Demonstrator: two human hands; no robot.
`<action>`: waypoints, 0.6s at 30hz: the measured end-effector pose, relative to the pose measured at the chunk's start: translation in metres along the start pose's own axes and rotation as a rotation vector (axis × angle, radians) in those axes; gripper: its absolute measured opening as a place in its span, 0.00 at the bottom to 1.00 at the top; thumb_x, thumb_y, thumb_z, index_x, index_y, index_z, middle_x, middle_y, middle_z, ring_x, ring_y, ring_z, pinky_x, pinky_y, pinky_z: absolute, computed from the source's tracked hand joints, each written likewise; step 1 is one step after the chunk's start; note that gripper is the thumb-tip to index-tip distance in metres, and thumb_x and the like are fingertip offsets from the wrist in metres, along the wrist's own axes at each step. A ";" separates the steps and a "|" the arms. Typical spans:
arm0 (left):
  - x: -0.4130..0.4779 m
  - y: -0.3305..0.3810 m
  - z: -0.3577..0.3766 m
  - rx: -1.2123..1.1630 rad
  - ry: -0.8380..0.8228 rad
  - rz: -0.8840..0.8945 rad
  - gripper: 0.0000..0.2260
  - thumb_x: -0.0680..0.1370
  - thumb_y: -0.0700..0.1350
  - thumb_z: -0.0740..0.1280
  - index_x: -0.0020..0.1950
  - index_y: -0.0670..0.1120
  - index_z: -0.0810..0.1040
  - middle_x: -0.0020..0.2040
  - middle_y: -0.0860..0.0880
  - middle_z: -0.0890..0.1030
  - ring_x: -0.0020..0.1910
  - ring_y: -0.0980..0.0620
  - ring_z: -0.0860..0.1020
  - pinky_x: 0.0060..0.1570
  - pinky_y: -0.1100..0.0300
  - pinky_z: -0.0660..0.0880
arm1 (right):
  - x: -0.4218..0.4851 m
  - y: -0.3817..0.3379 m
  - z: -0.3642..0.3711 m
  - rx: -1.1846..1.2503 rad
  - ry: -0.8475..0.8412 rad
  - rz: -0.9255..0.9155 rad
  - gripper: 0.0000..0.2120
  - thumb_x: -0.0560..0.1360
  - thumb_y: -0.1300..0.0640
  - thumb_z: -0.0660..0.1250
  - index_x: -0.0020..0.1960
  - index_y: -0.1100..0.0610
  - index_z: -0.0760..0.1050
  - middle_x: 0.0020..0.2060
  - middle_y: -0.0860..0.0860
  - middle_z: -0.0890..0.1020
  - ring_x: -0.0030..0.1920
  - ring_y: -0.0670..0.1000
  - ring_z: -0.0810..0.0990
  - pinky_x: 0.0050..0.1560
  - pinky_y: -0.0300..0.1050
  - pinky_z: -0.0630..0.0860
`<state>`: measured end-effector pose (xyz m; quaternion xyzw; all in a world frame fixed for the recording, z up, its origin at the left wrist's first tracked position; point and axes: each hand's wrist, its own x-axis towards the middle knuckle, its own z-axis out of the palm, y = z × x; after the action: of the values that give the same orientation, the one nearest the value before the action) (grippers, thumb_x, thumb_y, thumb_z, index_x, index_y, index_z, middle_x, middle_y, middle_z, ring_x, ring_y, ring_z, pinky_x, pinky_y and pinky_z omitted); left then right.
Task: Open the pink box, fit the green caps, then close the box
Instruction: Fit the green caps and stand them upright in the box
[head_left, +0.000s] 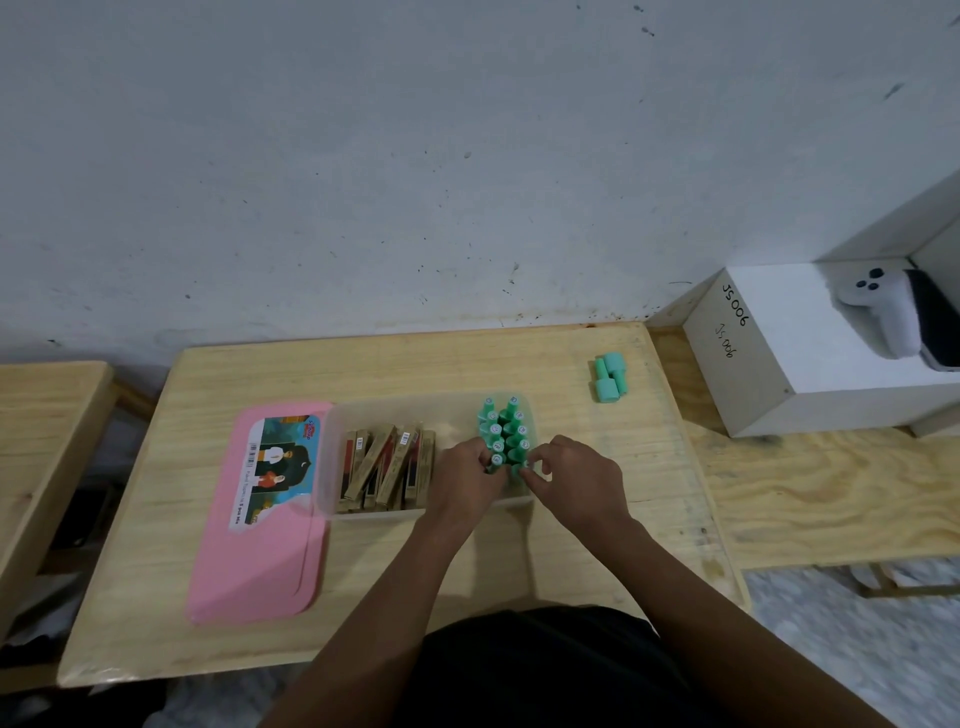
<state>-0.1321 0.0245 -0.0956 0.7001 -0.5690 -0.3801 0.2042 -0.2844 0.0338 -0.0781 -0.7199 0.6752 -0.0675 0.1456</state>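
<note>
Both hands sit inside the open box, left hand and right hand each pinching a nearest-row green cap, while two spare caps lie far-right on the worktop, nearer the right.

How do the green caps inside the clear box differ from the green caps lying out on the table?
The green caps in the box stand upright, packed in two rows; the loose green caps lie on their sides. The boxed ones sit inside the clear box with the left hand and right hand on them; the loose ones lie untouched on the table. Same mint colour.
</note>
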 end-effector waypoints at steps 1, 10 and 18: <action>0.000 -0.001 0.001 0.000 0.011 0.002 0.14 0.71 0.45 0.71 0.31 0.50 0.68 0.28 0.51 0.74 0.27 0.53 0.70 0.28 0.60 0.64 | 0.000 0.000 0.000 -0.002 -0.002 -0.001 0.11 0.76 0.42 0.64 0.53 0.45 0.80 0.46 0.45 0.79 0.47 0.46 0.78 0.36 0.41 0.66; -0.001 -0.002 0.004 0.030 0.061 0.031 0.12 0.72 0.44 0.72 0.33 0.47 0.70 0.29 0.49 0.76 0.26 0.54 0.69 0.27 0.60 0.63 | 0.002 -0.004 0.000 -0.067 -0.005 -0.044 0.12 0.77 0.44 0.62 0.55 0.47 0.80 0.48 0.46 0.80 0.47 0.48 0.79 0.37 0.41 0.67; -0.002 -0.001 0.001 0.036 0.018 0.026 0.08 0.71 0.47 0.73 0.39 0.47 0.75 0.32 0.52 0.76 0.30 0.55 0.73 0.27 0.61 0.65 | 0.006 -0.004 0.002 -0.077 0.003 -0.035 0.13 0.77 0.44 0.63 0.56 0.47 0.80 0.48 0.46 0.81 0.47 0.49 0.80 0.38 0.42 0.71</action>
<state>-0.1326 0.0270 -0.0962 0.6993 -0.5831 -0.3609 0.2016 -0.2794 0.0286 -0.0796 -0.7365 0.6650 -0.0450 0.1156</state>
